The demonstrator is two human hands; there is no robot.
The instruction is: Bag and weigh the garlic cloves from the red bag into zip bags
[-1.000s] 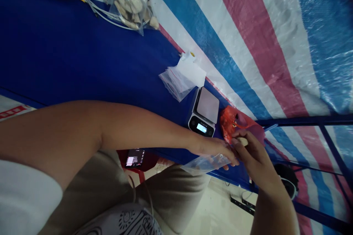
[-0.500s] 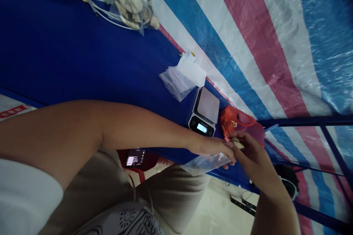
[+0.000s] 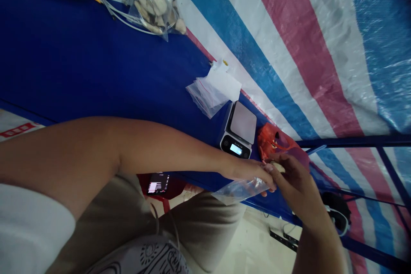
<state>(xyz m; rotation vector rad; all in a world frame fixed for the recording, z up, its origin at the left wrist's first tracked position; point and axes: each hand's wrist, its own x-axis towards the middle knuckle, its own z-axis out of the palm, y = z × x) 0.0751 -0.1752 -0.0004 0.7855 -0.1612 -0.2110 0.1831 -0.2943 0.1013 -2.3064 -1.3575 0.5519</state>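
My left hand (image 3: 253, 173) grips the mouth of a small clear plastic bag (image 3: 239, 190) that hangs over the near edge of the blue table (image 3: 80, 60). My right hand (image 3: 293, 180) is closed on a small pale piece (image 3: 278, 167) right at the bag's mouth, touching the left fingers. Just behind both hands lies a red plastic bag (image 3: 276, 143). A small digital scale (image 3: 239, 130) with a lit display stands to its left, its pan bare.
A stack of small clear zip bags (image 3: 213, 90) lies behind the scale. A larger clear bag of pale pieces (image 3: 156, 4) and white cables sit at the far end. A striped tarp (image 3: 305, 38) forms the wall on the right. A phone (image 3: 157, 185) rests on my lap.
My right hand has carried the pale piece a little left and down, from beside the red bag to the clear bag's mouth. The left hand has stayed put.
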